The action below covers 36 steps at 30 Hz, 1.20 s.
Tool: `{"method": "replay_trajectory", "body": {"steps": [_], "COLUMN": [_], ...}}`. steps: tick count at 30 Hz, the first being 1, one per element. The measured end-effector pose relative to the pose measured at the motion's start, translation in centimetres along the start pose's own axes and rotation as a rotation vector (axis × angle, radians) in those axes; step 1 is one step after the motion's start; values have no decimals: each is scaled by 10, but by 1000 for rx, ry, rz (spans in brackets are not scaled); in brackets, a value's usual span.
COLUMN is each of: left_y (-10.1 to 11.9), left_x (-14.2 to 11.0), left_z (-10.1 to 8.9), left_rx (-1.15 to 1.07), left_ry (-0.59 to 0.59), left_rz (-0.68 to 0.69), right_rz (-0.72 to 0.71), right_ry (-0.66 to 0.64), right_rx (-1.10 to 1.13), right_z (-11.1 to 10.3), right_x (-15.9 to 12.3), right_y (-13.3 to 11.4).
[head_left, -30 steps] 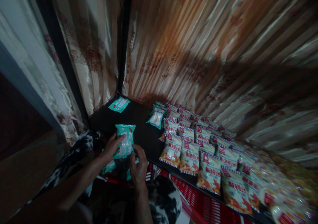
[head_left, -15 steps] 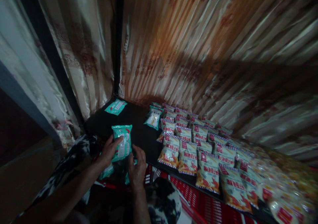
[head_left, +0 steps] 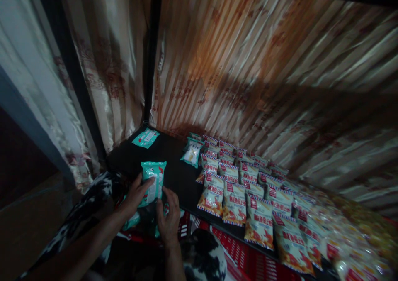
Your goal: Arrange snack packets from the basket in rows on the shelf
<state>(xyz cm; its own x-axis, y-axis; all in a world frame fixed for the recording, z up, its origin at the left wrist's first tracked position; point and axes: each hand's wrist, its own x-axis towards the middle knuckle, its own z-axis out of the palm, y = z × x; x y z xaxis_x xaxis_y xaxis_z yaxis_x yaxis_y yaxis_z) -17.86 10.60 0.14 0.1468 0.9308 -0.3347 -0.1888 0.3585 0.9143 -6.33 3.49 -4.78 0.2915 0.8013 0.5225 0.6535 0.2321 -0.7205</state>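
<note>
A teal snack bag (head_left: pixel 154 174) is held upright over the near edge of the black shelf. My left hand (head_left: pixel 137 196) is closed on its left side, with fingers lying across the front. My right hand (head_left: pixel 169 218) is at the bag's lower right edge, the thumb at the front corner and the fingers along the side. Below my hands, more teal bags (head_left: pixel 133 221) sit in a red basket, partly hidden by my forearms. One teal bag (head_left: pixel 146 138) lies flat in the shelf's back left corner. Another teal bag (head_left: pixel 191 151) leans in a short row at the back.
Several rows of white and orange snack bags (head_left: pixel 234 202) stand right of the teal row. Clear-wrapped packs (head_left: pixel 351 235) are farther right. A pleated curtain (head_left: pixel 248 65) and a dark post (head_left: pixel 152 57) bound the shelf (head_left: pixel 174 177). Red baskets (head_left: pixel 236 252) stand below its front edge.
My right hand has come in to the lower right edge of the held teal bag. The view has tilted slightly, and the bag sits a little lower in it.
</note>
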Motion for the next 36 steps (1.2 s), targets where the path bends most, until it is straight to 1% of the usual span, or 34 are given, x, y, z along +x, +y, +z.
{"method": "replay_trajectory", "body": {"steps": [4,6,12,16,20,27,30,33,36], "left_y": [8,10,17,20,14,4,-3,-12,-18], "left_x": [-7,-10,-20,-24,-20,-19,-16,-10,-4], "left_z": [1,1,2,4,4,4,4,4,6], "left_rx": [43,45,85,109,136,179,179,195,235], "left_ry": [39,30,-37,-131,-124,-133,-119,-118,-119], "left_rz": [14,18,45,87,103,134,151,165,184], "right_rz": [15,33,147,215,254,318,303,280,309], "right_ry": [-13,-22,-68,-93,-87,-138,-114,-58,-25], "right_rx": [41,63,134,222,292,324,303,253,259], "right_z": [1,2,5,9,10,8,6,1,-4], "right_x": [-2,-3,-7,-9,-10,-9,-6,-1,1], "right_y": [1,1,2,5,6,3,2,0,-2]}}
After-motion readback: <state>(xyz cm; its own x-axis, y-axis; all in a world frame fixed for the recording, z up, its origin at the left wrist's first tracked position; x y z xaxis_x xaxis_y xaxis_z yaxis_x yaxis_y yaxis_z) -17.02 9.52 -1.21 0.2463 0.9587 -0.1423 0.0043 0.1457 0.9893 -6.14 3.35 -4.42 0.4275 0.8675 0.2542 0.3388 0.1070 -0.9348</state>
